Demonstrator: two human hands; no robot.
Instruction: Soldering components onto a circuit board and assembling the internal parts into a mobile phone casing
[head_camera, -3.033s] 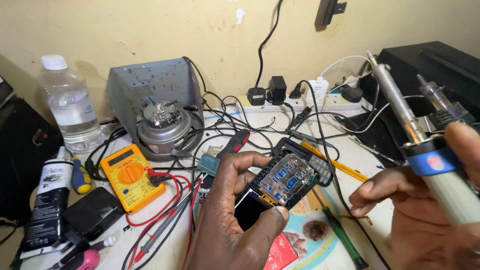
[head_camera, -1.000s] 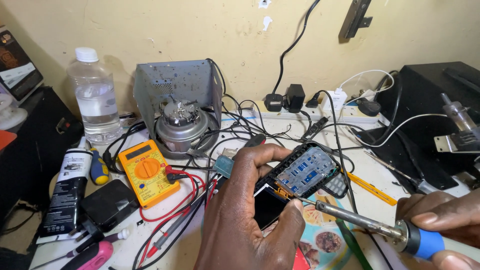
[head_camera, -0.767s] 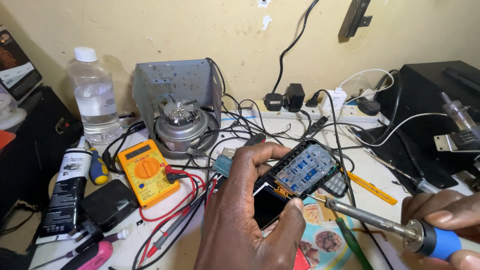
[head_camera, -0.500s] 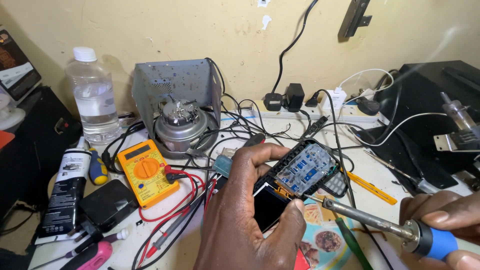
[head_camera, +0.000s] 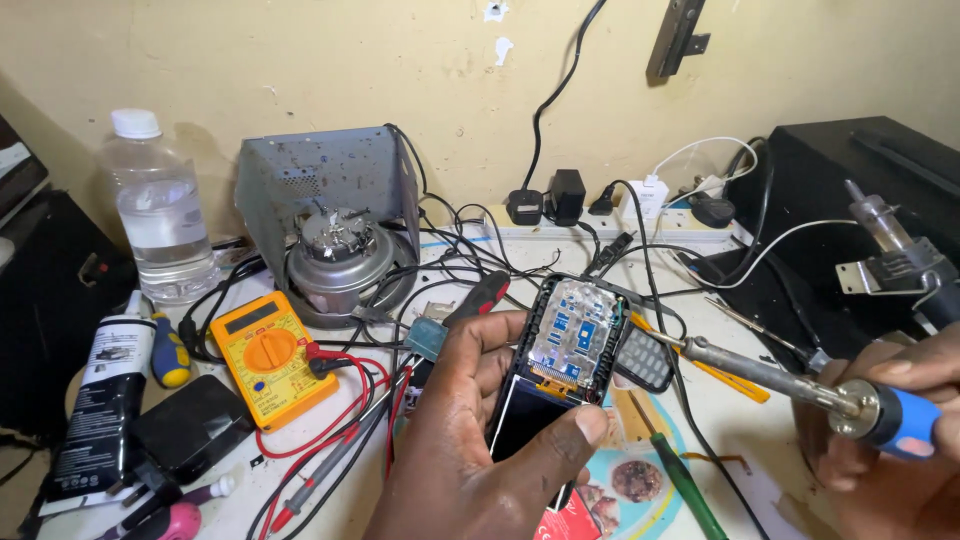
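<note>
Left hand pinches the opened phone upright; right hand grip wraps soldering iron.

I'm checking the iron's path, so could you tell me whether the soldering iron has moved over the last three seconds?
Yes. The soldering iron was upright at the right edge; it now lies nearly level, tip swung left toward the phone, near the keypad.

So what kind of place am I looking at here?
Most likely a small electronics repair bench. The left hand holds an opened phone, the right hand holds a soldering iron, and a yellow multimeter lies among tangled wires.
</note>
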